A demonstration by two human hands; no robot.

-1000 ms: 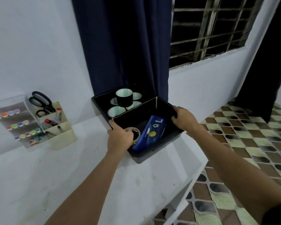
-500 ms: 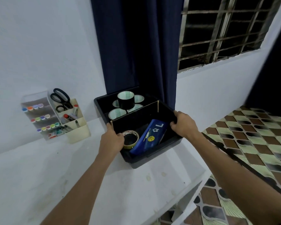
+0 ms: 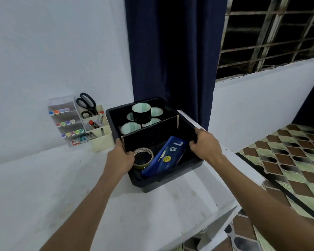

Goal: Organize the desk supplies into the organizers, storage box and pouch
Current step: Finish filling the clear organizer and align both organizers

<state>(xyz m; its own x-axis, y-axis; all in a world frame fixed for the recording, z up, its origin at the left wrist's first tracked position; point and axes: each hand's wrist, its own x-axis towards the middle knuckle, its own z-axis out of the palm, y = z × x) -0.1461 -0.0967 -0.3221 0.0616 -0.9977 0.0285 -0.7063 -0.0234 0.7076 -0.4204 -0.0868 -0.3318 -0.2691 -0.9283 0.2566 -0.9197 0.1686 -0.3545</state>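
Note:
A black storage box [image 3: 163, 182] sits on the white desk. My left hand [image 3: 119, 160] grips its left rim and my right hand [image 3: 205, 147] grips its right rim. A cardboard divider [image 3: 152, 132] splits the box. The near part holds a blue pouch [image 3: 164, 158] with ball prints and a clear tape roll [image 3: 143, 157]. Behind the divider lie several black tape rolls [image 3: 141, 115], one stacked on the others. A clear organizer [image 3: 65, 122] with coloured markers and a cream organizer [image 3: 98, 131] with scissors and pens stand against the wall at the left.
The white desk [image 3: 53, 187] ends at a corner edge at the right, above a patterned tile floor [image 3: 288, 160]. A dark blue curtain [image 3: 170, 51] hangs just behind the box. A barred window [image 3: 270, 33] is at the upper right.
With both hands on its rims, the box has slid left and back on the desk, closer to the organizers. My view has turned to the right.

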